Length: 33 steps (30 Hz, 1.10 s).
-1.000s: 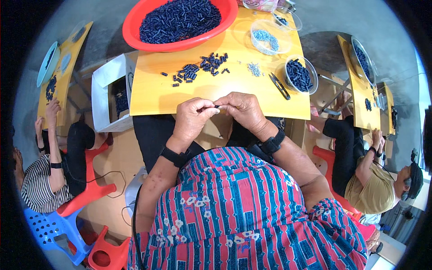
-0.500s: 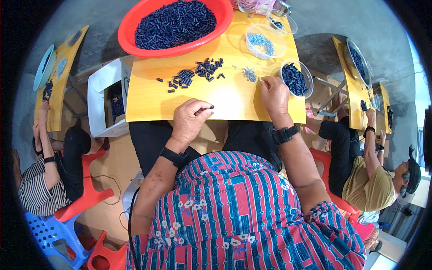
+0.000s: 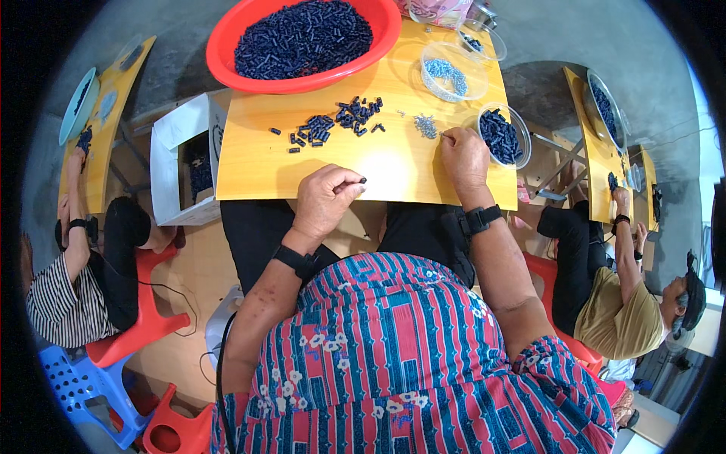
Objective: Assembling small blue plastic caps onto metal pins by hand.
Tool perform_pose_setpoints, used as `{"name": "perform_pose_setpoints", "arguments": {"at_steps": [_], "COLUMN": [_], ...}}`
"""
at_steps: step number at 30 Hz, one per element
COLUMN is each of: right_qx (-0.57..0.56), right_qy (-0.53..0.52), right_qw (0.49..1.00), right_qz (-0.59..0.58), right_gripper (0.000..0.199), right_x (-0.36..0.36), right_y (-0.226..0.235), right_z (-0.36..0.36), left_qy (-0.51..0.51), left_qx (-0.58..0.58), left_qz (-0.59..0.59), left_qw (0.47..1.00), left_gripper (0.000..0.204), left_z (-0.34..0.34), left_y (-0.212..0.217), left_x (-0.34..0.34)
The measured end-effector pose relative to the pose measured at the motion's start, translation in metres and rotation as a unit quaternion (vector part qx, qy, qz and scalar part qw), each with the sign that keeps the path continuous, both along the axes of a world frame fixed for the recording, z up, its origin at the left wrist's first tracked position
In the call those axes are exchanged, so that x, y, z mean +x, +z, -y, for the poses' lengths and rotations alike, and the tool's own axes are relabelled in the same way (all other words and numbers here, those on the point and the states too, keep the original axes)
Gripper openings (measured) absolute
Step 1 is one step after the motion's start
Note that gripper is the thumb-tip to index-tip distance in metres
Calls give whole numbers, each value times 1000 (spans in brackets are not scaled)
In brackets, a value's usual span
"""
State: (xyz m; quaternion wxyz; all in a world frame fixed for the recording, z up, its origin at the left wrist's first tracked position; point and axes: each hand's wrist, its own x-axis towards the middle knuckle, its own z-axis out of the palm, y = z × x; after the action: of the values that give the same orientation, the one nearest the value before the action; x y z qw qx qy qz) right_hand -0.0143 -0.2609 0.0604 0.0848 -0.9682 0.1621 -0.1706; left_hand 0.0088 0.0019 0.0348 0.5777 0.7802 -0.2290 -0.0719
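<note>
My left hand [image 3: 325,200] is at the table's near edge. Its thumb and forefinger pinch a small black tube [image 3: 363,181], one end of which sticks out. My right hand [image 3: 464,157] is closed with its fingertips down at the tabletop, beside a little heap of tiny silvery parts [image 3: 425,125]. Whatever those fingertips pinch is too small to make out. A loose group of black tubes [image 3: 355,113] lies beyond my left hand. Right of my right hand stands a clear round tub [image 3: 524,144] filled with black tubes.
A big red basin [image 3: 302,85] heaped with black tubes stands at the far left of the yellow table [image 3: 257,170]. A clear bowl [image 3: 484,85] holds bluish-silver parts. Left of the table is a white carton [image 3: 170,163]. People work at side tables to the left [image 3: 64,280] and right [image 3: 624,303].
The whole view has shifted slightly, so the table things appear a little further right. Both hands keep nearly the same places and grips.
</note>
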Motion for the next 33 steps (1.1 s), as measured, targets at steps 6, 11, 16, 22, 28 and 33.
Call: {"name": "perform_pose_setpoints", "arguments": {"at_steps": [6,11,16,22,28,33], "right_qx": [18,12,34,43,10,27], "right_qy": [-10,21,68,99,127,176], "right_qw": [1000,999,997,992,990,979], "right_qz": [-3,22,25,58,51,104], "right_gripper": [9,8,6,5,4,3], "right_x": [3,-4,-11,-13,-16,-19], "right_y": [-19,-21,-13,-15,-13,-16], "right_z": [6,7,-4,-13,-15,-13], "left_qy": [2,3,0,4,10,1], "left_qx": [1,-1,0,4,1,8], "left_qz": [1,9,1,13,12,24], "left_qw": [1000,1000,1000,1000,1000,1000], "left_gripper": [9,9,9,9,8,7], "left_z": [-2,-2,-2,-1,-1,-1], "left_y": [-3,-7,-5,-6,-6,-6], "left_x": [0,0,2,2,1,1]}}
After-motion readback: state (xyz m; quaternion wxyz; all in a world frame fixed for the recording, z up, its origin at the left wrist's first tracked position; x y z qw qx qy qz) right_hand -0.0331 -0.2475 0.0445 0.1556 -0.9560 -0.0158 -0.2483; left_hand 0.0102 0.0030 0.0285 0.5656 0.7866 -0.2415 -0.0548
